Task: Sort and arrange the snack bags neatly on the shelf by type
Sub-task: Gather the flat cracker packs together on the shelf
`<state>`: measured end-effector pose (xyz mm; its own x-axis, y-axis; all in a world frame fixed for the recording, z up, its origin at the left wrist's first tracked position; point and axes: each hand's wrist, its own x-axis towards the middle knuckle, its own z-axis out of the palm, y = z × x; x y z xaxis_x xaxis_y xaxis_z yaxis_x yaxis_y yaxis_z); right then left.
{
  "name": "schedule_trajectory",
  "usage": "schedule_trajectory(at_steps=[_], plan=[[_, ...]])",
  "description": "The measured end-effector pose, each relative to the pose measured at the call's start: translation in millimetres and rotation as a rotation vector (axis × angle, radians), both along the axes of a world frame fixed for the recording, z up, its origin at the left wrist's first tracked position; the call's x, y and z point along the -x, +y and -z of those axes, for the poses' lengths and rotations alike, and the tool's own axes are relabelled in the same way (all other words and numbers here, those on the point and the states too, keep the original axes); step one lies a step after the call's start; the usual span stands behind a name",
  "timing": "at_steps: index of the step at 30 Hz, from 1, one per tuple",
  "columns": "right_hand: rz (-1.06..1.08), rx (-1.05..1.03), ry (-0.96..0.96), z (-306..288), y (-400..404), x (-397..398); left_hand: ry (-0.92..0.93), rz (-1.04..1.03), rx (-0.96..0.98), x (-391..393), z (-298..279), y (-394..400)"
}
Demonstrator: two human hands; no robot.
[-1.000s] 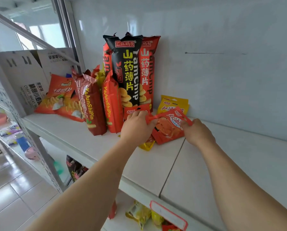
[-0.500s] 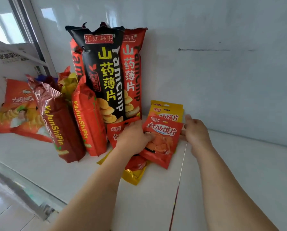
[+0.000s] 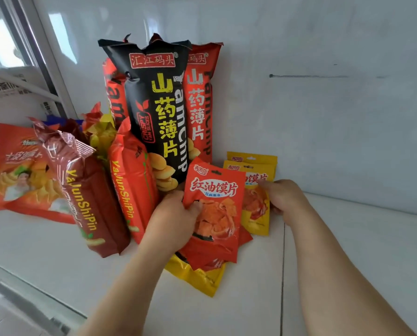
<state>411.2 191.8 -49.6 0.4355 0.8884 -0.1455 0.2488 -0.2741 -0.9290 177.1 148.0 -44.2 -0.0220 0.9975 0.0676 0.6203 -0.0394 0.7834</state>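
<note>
My left hand (image 3: 172,220) grips the left edge of a small red snack pouch (image 3: 214,202) and holds it upright over more red pouches and a flat yellow pouch (image 3: 197,277) on the white shelf (image 3: 251,299). My right hand (image 3: 285,200) rests its fingers on a yellow pouch (image 3: 256,214) that leans with another yellow pouch (image 3: 253,157) against the wall. Behind stand a tall black yam chip bag (image 3: 159,112) and a tall red yam chip bag (image 3: 200,105). Left of them lean an orange-red YaJunShiPin bag (image 3: 132,185) and a dark red YaJunShiPin bag (image 3: 86,190).
A wide orange snack bag (image 3: 16,170) lies at the far left of the shelf, with a white cardboard box (image 3: 6,93) behind it. A white wall (image 3: 324,105) backs the shelf. Bare shelf surface stretches to the right of the pouches.
My left hand has raised the red pouch upright and nearer the tall bags. My right hand has moved onto the leaning yellow pouch. The camera has come closer.
</note>
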Motion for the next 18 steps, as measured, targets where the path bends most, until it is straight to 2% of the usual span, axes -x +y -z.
schedule_trajectory(at_steps=[4,6,10,16,18], plan=[[-0.019,-0.019,0.047,3.5,-3.1,0.7,0.188,-0.032,-0.059,-9.7,17.3,-9.0],[-0.024,-0.022,0.127,1.0,-9.6,-1.6,0.208,-0.038,-0.034,-15.1,21.0,-11.4],[-0.049,-0.005,0.235,0.9,-26.0,-12.0,0.056,-0.013,-0.011,-23.7,24.7,-12.1],[0.012,-0.009,0.256,2.2,-50.7,-35.2,-0.166,0.075,0.022,-44.7,19.9,-7.1],[0.047,-0.014,0.257,5.8,-60.4,-43.0,-0.139,0.101,0.008,-49.8,19.3,-5.5]])
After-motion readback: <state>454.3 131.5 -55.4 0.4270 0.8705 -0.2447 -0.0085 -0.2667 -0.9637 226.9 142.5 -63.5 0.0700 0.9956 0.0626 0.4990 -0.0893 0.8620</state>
